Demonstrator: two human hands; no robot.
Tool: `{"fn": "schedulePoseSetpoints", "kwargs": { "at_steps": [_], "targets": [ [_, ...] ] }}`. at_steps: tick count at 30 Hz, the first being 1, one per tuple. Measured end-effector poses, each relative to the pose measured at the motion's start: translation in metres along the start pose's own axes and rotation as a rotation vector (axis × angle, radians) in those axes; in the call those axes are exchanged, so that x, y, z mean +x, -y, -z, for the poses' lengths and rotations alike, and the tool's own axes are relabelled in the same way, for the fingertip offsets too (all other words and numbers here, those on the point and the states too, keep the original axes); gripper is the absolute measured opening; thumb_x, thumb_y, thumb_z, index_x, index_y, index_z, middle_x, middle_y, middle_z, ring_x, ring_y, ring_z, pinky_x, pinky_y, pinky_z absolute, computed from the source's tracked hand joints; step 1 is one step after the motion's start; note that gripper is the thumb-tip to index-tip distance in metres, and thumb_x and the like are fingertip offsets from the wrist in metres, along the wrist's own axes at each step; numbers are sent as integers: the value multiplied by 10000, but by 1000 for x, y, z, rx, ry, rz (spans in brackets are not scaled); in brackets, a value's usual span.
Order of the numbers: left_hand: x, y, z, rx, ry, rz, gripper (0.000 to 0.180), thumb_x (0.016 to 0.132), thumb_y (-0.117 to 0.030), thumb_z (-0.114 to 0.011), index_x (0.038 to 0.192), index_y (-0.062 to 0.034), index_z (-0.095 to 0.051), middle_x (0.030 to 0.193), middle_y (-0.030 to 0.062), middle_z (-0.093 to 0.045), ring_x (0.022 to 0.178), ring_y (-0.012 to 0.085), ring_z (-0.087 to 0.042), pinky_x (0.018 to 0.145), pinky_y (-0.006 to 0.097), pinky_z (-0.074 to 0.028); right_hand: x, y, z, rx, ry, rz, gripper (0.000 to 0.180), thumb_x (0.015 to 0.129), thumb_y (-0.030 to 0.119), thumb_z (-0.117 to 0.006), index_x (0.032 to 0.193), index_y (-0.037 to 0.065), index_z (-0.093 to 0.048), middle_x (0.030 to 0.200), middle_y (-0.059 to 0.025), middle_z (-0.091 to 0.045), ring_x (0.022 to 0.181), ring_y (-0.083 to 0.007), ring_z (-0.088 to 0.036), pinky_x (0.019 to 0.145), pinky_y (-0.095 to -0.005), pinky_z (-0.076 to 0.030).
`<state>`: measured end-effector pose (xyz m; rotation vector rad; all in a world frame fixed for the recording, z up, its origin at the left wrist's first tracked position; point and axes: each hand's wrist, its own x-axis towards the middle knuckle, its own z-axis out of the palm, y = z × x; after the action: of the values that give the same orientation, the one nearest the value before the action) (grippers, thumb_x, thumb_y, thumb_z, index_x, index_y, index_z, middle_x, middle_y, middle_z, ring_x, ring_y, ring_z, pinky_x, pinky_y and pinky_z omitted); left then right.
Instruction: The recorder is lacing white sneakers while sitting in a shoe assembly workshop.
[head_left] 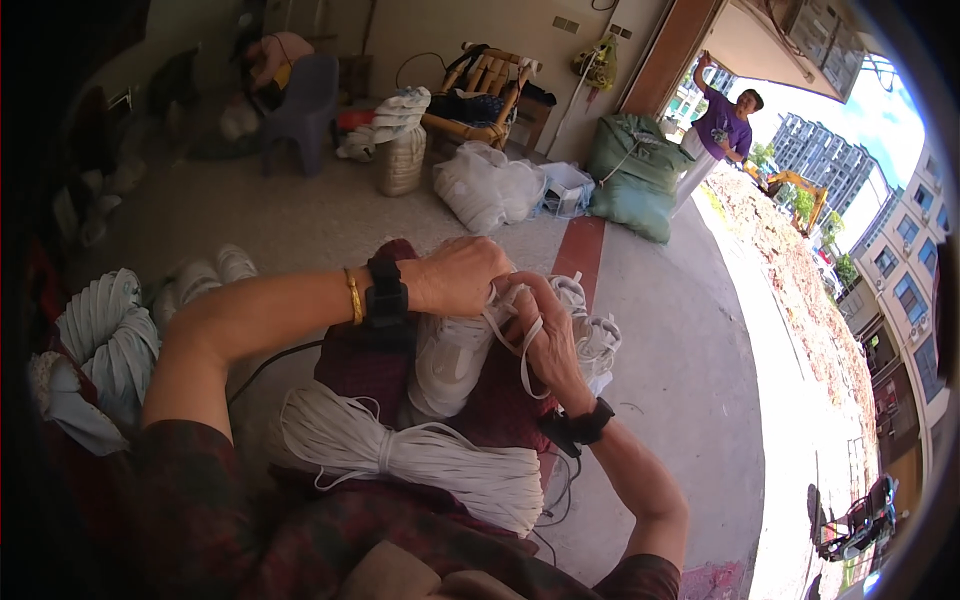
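Both hands, left hand [462, 275] and right hand [545, 335], thread a white lace [524, 352] through a white shoe [455, 365].

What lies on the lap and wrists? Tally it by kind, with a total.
White shoes: 2
White lace, held by left hand and right hand: 1
Bundle of white cord: 1
Black wrist bands: 2
Gold bangle: 1
Total: 7

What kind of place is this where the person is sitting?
Probably a home workshop by an open doorway: a white shoe in the hands, a bundle of white laces on the lap, stuffed sacks on the concrete floor.
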<state>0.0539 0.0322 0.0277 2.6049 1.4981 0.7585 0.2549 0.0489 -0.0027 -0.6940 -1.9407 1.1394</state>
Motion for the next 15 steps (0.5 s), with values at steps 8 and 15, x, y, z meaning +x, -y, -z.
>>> {"fn": "schedulePoseSetpoints", "kwargs": {
  "at_steps": [8,15],
  "targets": [
    [-71,100,97,283,-492,189,34,750,41,-611,776,19,-614,803,164,-622,791,356,-620,704,433,-478,4,-3,7,-27,50,-21,385,1072,351,-420,1288,76,-583,841,-31,-598,664,-92,-598,562,-211,-522],
    [-138,127,100,244,-567,394,28,796,42,-664,819,28,-658,786,131,-639,688,258,-620,642,363,-489,-1,-11,8,-2,32,-49,326,1001,132,-584,1323,87,-561,840,-8,-605,688,-66,-594,565,-207,-516]
  ]
}}
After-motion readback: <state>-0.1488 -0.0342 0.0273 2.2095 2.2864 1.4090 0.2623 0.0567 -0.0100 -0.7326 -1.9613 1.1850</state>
